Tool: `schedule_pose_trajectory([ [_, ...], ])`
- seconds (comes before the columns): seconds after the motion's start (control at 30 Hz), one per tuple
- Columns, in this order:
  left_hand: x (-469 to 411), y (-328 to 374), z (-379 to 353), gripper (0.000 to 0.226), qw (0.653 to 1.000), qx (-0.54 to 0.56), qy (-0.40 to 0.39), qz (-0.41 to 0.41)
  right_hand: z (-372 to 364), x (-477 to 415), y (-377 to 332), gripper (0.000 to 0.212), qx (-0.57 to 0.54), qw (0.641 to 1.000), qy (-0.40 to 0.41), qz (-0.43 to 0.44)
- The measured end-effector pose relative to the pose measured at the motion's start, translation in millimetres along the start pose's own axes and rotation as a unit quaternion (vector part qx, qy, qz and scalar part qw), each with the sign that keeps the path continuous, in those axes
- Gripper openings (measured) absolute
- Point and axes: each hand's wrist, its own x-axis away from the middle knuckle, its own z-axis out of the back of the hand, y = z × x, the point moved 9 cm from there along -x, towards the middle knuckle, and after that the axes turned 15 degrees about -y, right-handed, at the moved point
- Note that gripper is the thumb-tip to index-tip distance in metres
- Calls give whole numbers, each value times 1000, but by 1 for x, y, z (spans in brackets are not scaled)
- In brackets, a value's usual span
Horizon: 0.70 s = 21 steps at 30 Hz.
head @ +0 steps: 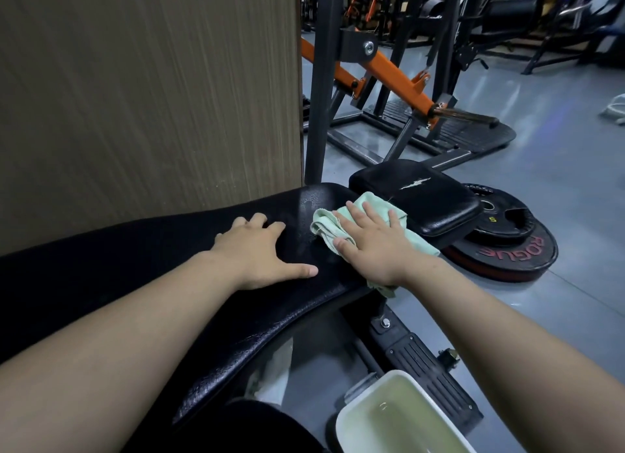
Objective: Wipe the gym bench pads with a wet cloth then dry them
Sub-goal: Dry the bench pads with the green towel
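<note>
Panelling in a wood grain fills the upper left of the frame, and the long black bench pad runs along its foot from the left edge toward the centre. The left hand lies flat on that pad at mid-frame, fingers spread and holding nothing, apparently bracing. Just to its right, the pale green cloth sits bunched at the pad's far end. The right hand presses on it with straight fingers, palm down rather than gripping. One corner of the cloth hangs over the pad's right edge.

Right of centre is the smaller seat pad, whose cover is torn on top. Beyond it, weight plates lie stacked on the floor. At the lower right stands a white tub holding liquid, close under the bench.

Since the cloth is only pressed, a quick stroke toward the edge could let it slide off onto the floor. Water worked into the tear might soak the padding, and the torn edge could snag the cloth. A careless knee could tip the tub.
</note>
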Motion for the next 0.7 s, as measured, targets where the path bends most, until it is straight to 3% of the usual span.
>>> schedule_pose_trajectory([
  [0.33,-15,-7,-16,119,993,18,-109,44,9,-24,-5,58,-11,999,-22,30],
  [0.7,-19,-5,-20,116,991,10,-124,45,33,-110,-13,59,-6,999,-26,18],
])
